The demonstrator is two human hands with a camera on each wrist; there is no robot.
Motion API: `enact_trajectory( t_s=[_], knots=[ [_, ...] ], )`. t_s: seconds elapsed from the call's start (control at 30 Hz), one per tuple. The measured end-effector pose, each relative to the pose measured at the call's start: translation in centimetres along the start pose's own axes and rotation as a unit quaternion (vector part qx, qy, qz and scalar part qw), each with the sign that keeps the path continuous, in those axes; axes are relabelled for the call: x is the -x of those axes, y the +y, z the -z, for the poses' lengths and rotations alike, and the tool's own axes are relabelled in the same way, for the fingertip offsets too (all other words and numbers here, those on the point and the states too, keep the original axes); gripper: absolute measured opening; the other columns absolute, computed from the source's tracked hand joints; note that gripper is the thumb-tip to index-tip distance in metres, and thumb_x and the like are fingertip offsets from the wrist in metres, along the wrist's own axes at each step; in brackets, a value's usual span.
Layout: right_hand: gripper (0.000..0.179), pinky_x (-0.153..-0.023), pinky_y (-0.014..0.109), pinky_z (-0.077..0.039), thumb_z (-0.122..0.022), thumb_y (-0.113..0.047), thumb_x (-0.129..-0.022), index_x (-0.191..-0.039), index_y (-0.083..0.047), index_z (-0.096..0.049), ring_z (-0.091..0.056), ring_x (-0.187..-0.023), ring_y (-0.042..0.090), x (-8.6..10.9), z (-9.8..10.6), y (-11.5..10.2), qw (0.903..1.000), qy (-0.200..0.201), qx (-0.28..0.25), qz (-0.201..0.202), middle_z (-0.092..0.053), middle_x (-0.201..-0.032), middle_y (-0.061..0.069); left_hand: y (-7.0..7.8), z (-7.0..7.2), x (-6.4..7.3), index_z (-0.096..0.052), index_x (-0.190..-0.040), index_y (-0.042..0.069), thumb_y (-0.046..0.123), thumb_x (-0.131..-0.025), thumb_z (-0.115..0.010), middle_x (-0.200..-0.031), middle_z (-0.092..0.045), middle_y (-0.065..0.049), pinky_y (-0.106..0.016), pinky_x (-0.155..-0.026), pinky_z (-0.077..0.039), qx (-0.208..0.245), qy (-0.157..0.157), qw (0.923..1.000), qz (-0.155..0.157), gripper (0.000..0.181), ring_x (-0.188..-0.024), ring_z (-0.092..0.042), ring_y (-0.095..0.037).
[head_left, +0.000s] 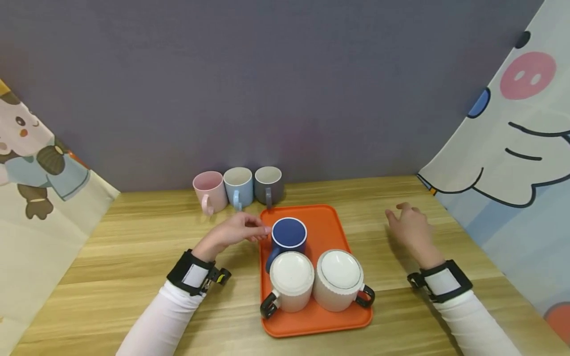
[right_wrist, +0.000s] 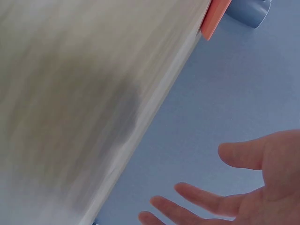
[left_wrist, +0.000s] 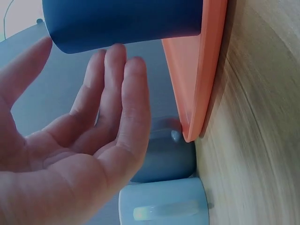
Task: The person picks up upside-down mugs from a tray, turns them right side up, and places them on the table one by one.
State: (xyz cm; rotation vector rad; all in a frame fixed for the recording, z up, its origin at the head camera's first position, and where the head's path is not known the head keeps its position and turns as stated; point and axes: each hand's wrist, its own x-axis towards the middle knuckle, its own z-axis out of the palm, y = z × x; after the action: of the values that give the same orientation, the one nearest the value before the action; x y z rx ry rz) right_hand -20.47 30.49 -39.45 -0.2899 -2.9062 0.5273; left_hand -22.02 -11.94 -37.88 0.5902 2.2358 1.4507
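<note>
An upside-down dark blue mug (head_left: 289,233) stands on the orange tray (head_left: 324,217), its handle toward the lower left. My left hand (head_left: 236,229) is at the mug's left side with fingers loosely bent. In the left wrist view the fingertips (left_wrist: 136,65) come close to the blue mug's (left_wrist: 126,23) wall; whether they touch it I cannot tell. Two white mugs (head_left: 291,274) (head_left: 339,271) with black handles also stand upside down on the tray, nearer me. My right hand (head_left: 410,228) hovers over the table right of the tray, fingers relaxed, holding nothing.
Behind the tray, a pink mug (head_left: 210,190), a light blue mug (head_left: 238,187) and a grey mug (head_left: 269,185) stand upright in a row near the grey back panel (head_left: 285,89). Printed cloths (head_left: 534,148) hang on both sides of the wooden table (head_left: 178,230).
</note>
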Motion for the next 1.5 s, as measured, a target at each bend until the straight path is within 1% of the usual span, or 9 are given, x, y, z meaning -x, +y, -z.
enact_trajectory(
  t_s=[0.1,0.23,0.37,0.47,0.63,0.83,1.0,1.3,1.5],
  knots=[
    [0.061,-0.071,0.065,-0.044,-0.040,-0.042,-0.099,-0.129,0.010,-0.044,-0.048,-0.103,0.059,0.1,-0.1,-0.4,1.0000,-0.005,-0.002,0.002,-0.049,-0.117,0.041,0.0,-0.1,0.1,-0.068,-0.093,-0.004,0.023,-0.089,-0.067,-0.089,-0.067,-0.023,-0.043,-0.075,-0.053,-0.019,-0.013,0.9997,-0.002,0.027,-0.078,-0.061,-0.032],
    [0.060,-0.072,0.066,-0.044,-0.041,-0.041,-0.099,-0.129,0.009,-0.044,-0.049,-0.103,0.059,0.2,-0.2,-1.1,1.0000,-0.008,0.003,0.005,-0.050,-0.118,0.040,0.3,-0.3,0.4,-0.069,-0.091,-0.004,0.027,-0.088,-0.068,-0.086,-0.068,-0.021,-0.045,-0.076,-0.054,-0.035,-0.038,0.9987,0.003,0.031,-0.080,-0.062,-0.036],
    [0.057,-0.071,0.064,-0.044,-0.042,-0.040,-0.098,-0.129,0.008,-0.046,-0.050,-0.102,0.057,0.3,-0.2,-1.7,0.9999,-0.005,0.011,0.012,-0.051,-0.118,0.038,0.7,-0.9,0.7,-0.071,-0.086,-0.003,0.031,-0.087,-0.068,-0.083,-0.069,-0.021,-0.046,-0.076,-0.054,-0.055,-0.063,0.9964,0.011,0.034,-0.081,-0.064,-0.039],
    [0.056,-0.072,0.065,-0.045,-0.043,-0.039,-0.098,-0.128,0.008,-0.047,-0.051,-0.102,0.057,0.3,-0.2,-2.0,0.9998,-0.005,0.011,0.016,-0.051,-0.118,0.038,0.9,-1.3,0.9,-0.071,-0.081,-0.003,0.030,-0.087,-0.069,-0.078,-0.069,-0.021,-0.045,-0.073,-0.055,-0.062,-0.073,0.9953,0.014,0.034,-0.078,-0.065,-0.038],
    [0.056,-0.072,0.065,-0.045,-0.044,-0.039,-0.098,-0.127,0.008,-0.048,-0.051,-0.103,0.057,0.3,-0.3,-2.4,0.9998,-0.002,0.011,0.015,-0.051,-0.118,0.038,1.3,-2.0,1.0,-0.072,-0.074,0.001,0.029,-0.085,-0.070,-0.073,-0.069,-0.021,-0.044,-0.067,-0.055,-0.069,-0.068,0.9952,0.015,0.030,-0.071,-0.065,-0.036],
    [0.055,-0.072,0.065,-0.046,-0.044,-0.039,-0.098,-0.126,0.007,-0.049,-0.052,-0.102,0.055,0.2,-0.5,-2.5,0.9996,-0.001,0.012,0.025,-0.053,-0.116,0.037,1.5,-2.5,1.1,-0.072,-0.068,0.004,0.029,-0.084,-0.072,-0.066,-0.066,-0.018,-0.042,-0.065,-0.055,-0.080,-0.064,0.9945,0.026,0.030,-0.061,-0.062,-0.026],
    [0.053,-0.073,0.064,-0.045,-0.044,-0.039,-0.097,-0.125,0.006,-0.050,-0.052,-0.103,0.055,0.1,-0.6,-2.9,0.9995,-0.001,0.012,0.030,-0.053,-0.116,0.037,1.6,-2.7,1.0,-0.071,-0.070,0.001,0.027,-0.084,-0.071,-0.064,-0.065,-0.014,-0.043,-0.068,-0.056,-0.074,-0.067,0.9943,0.036,0.030,-0.061,-0.061,-0.021],
    [0.053,-0.073,0.064,-0.046,-0.045,-0.038,-0.097,-0.126,0.006,-0.050,-0.052,-0.103,0.055,0.1,-0.9,-3.8,0.9990,-0.008,0.010,0.043,-0.053,-0.117,0.036,1.6,-2.9,1.1,-0.071,-0.074,-0.002,0.023,-0.085,-0.070,-0.061,-0.062,0.000,-0.046,-0.073,-0.056,-0.050,-0.073,0.9949,0.047,0.027,-0.062,-0.060,-0.015],
    [0.052,-0.075,0.065,-0.046,-0.045,-0.038,-0.097,-0.126,0.005,-0.051,-0.051,-0.104,0.055,0.1,-1.2,-4.4,0.9987,-0.016,0.007,0.047,-0.052,-0.119,0.036,1.8,-3.1,1.1,-0.072,-0.077,-0.003,0.021,-0.086,-0.069,-0.061,-0.061,0.007,-0.039,-0.070,-0.057,-0.038,-0.077,0.9951,0.049,0.025,-0.062,-0.060,-0.010]
  ],
)
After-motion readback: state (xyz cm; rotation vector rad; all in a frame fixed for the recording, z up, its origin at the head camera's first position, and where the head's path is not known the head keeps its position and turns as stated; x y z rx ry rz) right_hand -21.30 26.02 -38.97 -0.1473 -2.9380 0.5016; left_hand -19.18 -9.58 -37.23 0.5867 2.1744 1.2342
